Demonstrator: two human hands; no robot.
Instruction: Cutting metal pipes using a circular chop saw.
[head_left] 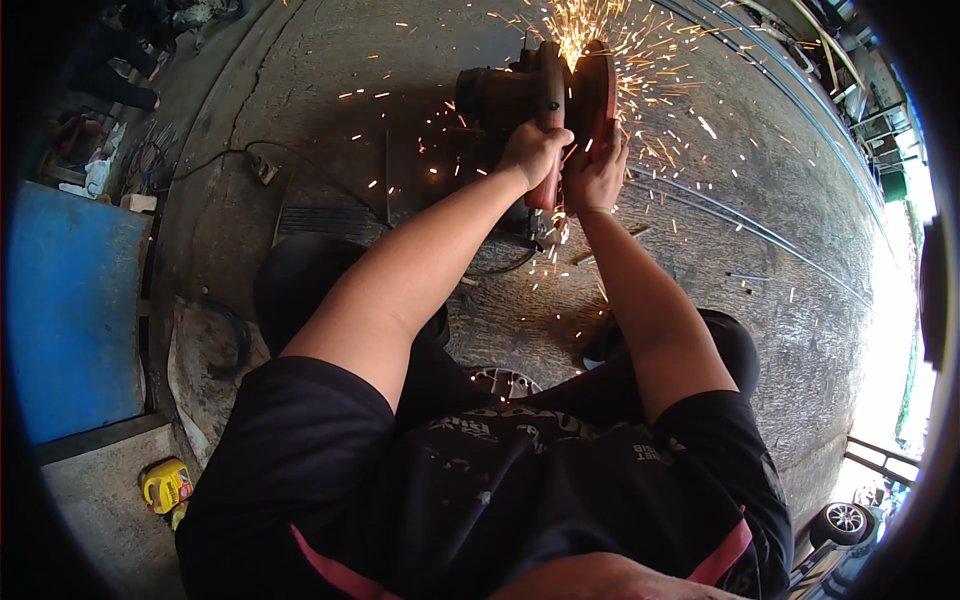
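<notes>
A cut-off saw with a dark motor (487, 97) stands on the floor ahead of me, throwing bright sparks (575, 35) from its far side. My left hand (535, 152) is wrapped round the saw's red handle (548, 95), thumb lying across it. Just right of it, my right hand (597, 178) grips the near edge of the red round blade guard (597, 85), fingers along its right side. The cutting point and any workpiece are hidden behind the handle and guard.
Thin metal rods (740, 218) lie to the right, with longer pipes (800, 105) beyond. A cable (215, 158) runs left across the floor. At left are a blue panel (75, 310) and a yellow container (166, 486). Another person (110, 70) is at the far left.
</notes>
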